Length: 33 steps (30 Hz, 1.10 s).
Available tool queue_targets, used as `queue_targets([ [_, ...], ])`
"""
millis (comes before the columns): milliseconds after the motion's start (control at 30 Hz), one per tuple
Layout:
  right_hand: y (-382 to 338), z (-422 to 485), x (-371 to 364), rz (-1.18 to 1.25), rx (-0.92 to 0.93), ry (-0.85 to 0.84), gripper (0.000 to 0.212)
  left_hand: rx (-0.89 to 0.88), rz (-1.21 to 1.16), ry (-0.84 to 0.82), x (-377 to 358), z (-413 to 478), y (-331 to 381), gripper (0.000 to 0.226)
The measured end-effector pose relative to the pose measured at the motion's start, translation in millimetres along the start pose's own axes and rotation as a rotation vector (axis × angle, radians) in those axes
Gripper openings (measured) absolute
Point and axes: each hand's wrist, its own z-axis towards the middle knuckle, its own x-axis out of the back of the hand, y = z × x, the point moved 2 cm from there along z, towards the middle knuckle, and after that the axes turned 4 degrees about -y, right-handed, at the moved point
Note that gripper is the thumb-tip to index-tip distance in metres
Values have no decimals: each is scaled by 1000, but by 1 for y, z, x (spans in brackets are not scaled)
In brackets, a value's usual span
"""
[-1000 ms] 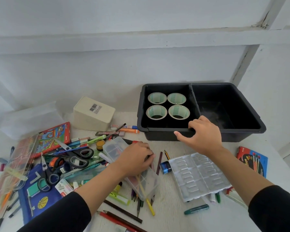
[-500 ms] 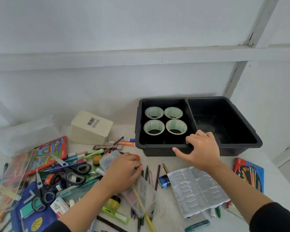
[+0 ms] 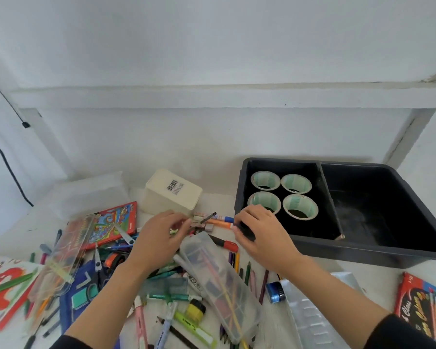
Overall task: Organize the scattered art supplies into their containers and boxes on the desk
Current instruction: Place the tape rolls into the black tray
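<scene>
Loose pens, markers and pencils lie scattered over the white desk. My left hand (image 3: 161, 238) reaches past a clear pencil case (image 3: 222, 280) and pinches the end of a grey-pink stick (image 3: 204, 225) in a small cluster of markers. An orange marker (image 3: 220, 224) lies in that cluster. My right hand (image 3: 259, 238) curls round the front-left corner of the black two-part tub (image 3: 363, 250), fingertips beside the orange marker's end. Several green-cored tape rolls (image 3: 300, 207) stand in the tub's left compartment; its right one holds nothing.
A cream box with a barcode (image 3: 174, 192) stands behind the markers. A red coloured-pencil box (image 3: 111, 222), a clear lid (image 3: 61, 258) and scissors (image 3: 103, 270) lie left. A clear moulded tray (image 3: 312, 318) and another red pencil box (image 3: 423, 308) lie front right.
My left hand left the clear pencil case and moved back to the marker cluster. My right hand slid left along the tub's front rim to its corner. The camera has turned left.
</scene>
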Motion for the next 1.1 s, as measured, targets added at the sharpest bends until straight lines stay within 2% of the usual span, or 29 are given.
queue_targets([
  [167, -30, 37, -30, 90, 58, -43, 11, 121, -105, 159, 27, -10, -41, 6],
  [233, -38, 53, -46, 88, 24, -90, 13, 160, -140, 175, 34, -4, -60, 16],
  [333, -42, 79, -72, 50, -105, -193, 28, 161, -149, 137, 44, 21, -86, 34],
  [433, -35, 95, -96, -29, -273, -300, 40, 144, -194, 30, 53, 58, -106, 50],
  [567, -24, 99, -118, -44, -461, -408, 41, 129, -289, -131, 51, 95, -121, 69],
  [667, -22, 96, -127, -34, -480, -427, 44, 141, -320, -238, 39, 106, -135, 95],
  [733, -23, 94, -133, -56, -462, -425, 46, 134, -313, -238, 34, 108, -147, 110],
  [767, -24, 94, -134, -71, -457, -414, 46, 120, -304, -237, 35, 109, -152, 112],
  [900, -25, 94, -134, -75, -469, -408, 40, 37, -307, -261, 44, 113, -154, 91],
  [1100, -27, 96, -131, -65, -473, -462, 44, 18, -446, -134, 49, 107, -147, 100],
])
